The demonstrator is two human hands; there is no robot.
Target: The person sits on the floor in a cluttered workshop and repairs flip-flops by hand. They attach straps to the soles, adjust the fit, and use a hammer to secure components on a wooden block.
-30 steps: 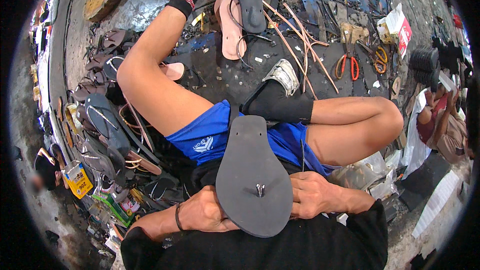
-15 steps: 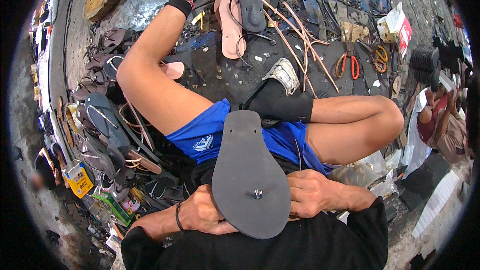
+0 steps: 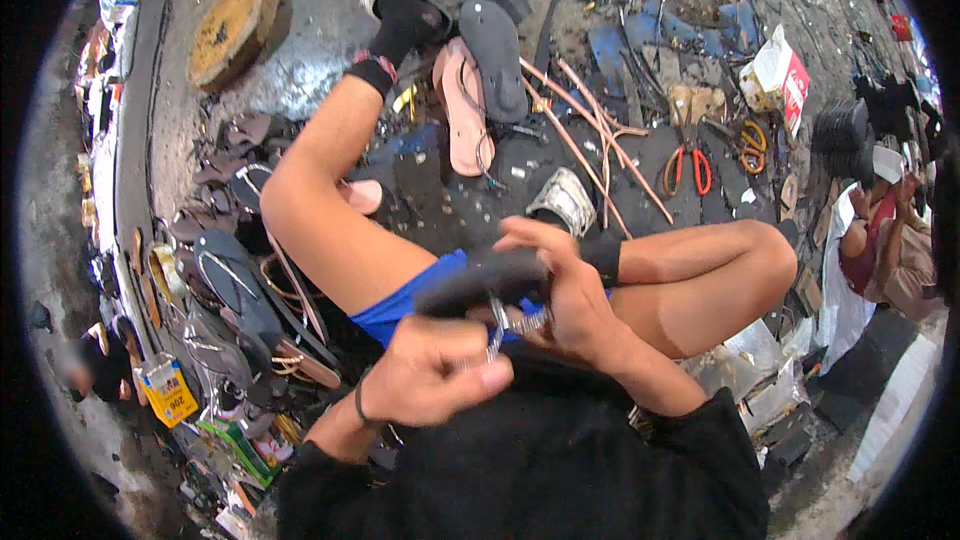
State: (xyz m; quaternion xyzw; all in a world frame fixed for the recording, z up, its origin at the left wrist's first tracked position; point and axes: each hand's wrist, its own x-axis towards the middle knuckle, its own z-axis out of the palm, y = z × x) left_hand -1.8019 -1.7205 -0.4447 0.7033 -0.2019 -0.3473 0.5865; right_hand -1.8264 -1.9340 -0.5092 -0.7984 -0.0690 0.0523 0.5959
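Observation:
In front of my lap a black flip-flop (image 3: 450,286) is tilted, its sole smeared by motion. My right hand (image 3: 580,308) is closed round it, with the fingers on its far edge. A silvery, shiny strap (image 3: 524,322) stands out from the sole between my hands. My left hand (image 3: 435,368) is curled, with its thumb pressed against the fingers, and it grips the strap's near end. Which part of the strap lies inside those fingers is hidden.
Pink sole (image 3: 463,120) and dark sole (image 3: 491,60) lie ahead, beside pink strips (image 3: 600,130). Orange-handled scissors (image 3: 688,170) and a yellow-handled pair (image 3: 750,148) are at right. Many sandals (image 3: 235,280) pile up left. A round wooden block (image 3: 235,28) stands far left.
The sole was held upright with its flat face showing; now it is tipped over and the silvery strap shows. My left hand has moved from its edge to the strap. The view has shifted slightly.

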